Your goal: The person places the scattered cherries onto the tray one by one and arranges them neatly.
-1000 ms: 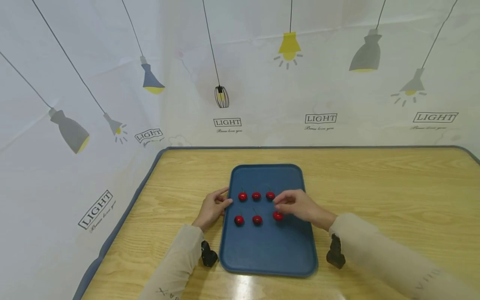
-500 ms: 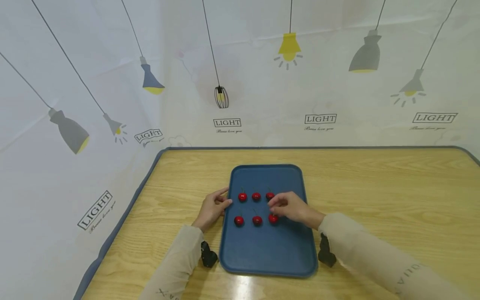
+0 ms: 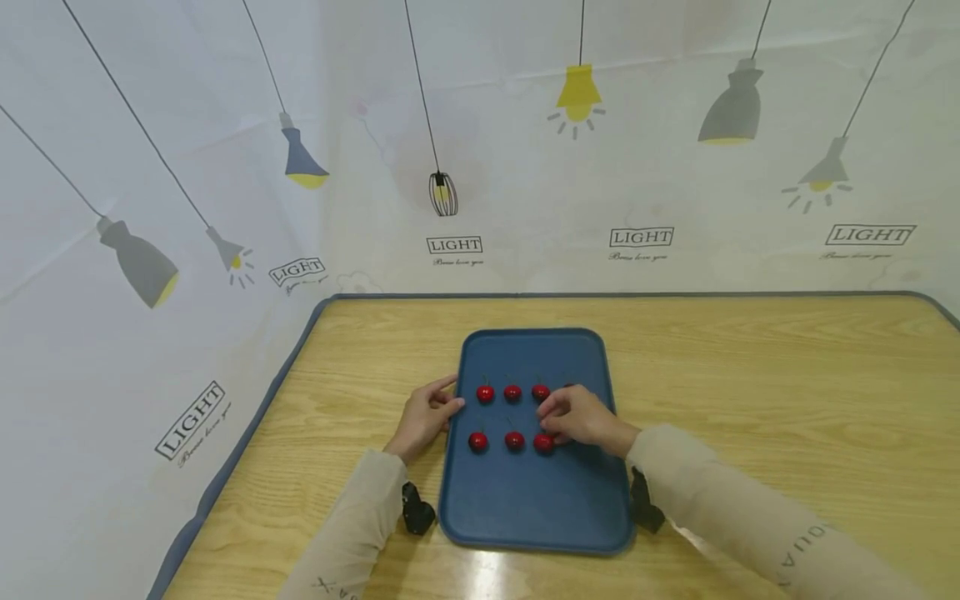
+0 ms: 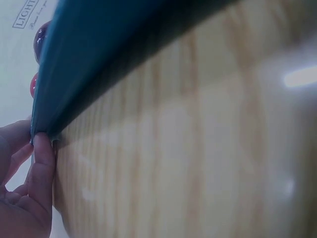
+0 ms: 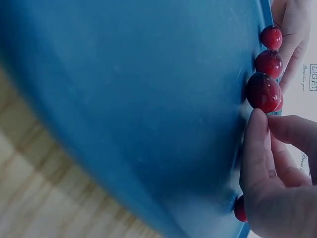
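Observation:
A blue tray (image 3: 536, 508) lies on the wooden table. Two rows of red cherries sit on it. My left hand (image 3: 423, 419) pinches the tray's left rim, thumb over the edge, as the left wrist view also shows. In the front row, my right hand (image 3: 585, 417) has thumb and index finger together at the stem end of the rightmost cherry (image 5: 264, 92), pinching it. That cherry is close to the tray surface, to the right of the middle front cherry (image 3: 513, 442) and the left front cherry (image 3: 477, 442).
Behind them the back row holds a left cherry (image 3: 485, 393), a middle one and a right cherry (image 3: 540, 392). Another cherry (image 5: 240, 209) shows partly behind my right hand. A printed wall covering (image 3: 525, 183) rises beyond the table's dark blue edge.
My right hand has moved left and slightly toward me, bringing its cherry closer in line with the front row. A cherry behind that hand has come partly into view. The left hand stays put.

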`<state>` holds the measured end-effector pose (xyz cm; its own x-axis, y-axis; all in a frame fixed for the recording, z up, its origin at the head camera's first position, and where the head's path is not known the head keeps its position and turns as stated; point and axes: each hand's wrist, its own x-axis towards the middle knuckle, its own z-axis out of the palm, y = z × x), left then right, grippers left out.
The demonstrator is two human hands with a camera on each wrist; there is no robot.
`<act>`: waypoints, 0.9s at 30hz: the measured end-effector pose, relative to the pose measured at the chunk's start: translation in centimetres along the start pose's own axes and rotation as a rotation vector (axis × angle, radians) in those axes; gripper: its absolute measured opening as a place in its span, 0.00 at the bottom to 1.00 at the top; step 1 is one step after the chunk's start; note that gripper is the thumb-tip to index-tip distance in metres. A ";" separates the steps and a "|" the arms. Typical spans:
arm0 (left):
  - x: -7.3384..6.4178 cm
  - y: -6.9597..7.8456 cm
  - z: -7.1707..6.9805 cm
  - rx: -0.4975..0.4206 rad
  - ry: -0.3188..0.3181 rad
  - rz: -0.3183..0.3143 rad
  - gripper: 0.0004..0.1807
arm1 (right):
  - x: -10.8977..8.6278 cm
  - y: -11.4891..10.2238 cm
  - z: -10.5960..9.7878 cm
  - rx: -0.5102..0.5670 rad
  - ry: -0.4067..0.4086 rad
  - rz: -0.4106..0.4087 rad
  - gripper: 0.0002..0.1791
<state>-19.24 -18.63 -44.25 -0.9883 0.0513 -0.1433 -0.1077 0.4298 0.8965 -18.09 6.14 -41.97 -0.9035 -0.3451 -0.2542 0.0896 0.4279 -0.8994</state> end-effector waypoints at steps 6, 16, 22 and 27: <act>0.0 0.0 0.0 -0.004 0.000 -0.006 0.25 | 0.0 0.1 0.0 0.040 -0.002 0.013 0.07; -0.1 0.1 0.0 -0.012 -0.003 -0.004 0.25 | 0.2 0.1 -0.2 0.026 -0.001 0.010 0.08; -0.1 0.2 0.0 -0.009 -0.002 -0.008 0.25 | 0.2 0.2 -0.2 0.002 0.012 0.003 0.08; -0.1 0.1 0.0 -0.009 -0.003 -0.005 0.25 | 0.2 0.2 -0.1 -0.008 0.022 0.002 0.08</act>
<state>-19.17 -18.61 -44.11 -0.9875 0.0517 -0.1488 -0.1134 0.4217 0.8996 -18.24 6.22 -42.14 -0.9125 -0.3255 -0.2478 0.0879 0.4354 -0.8959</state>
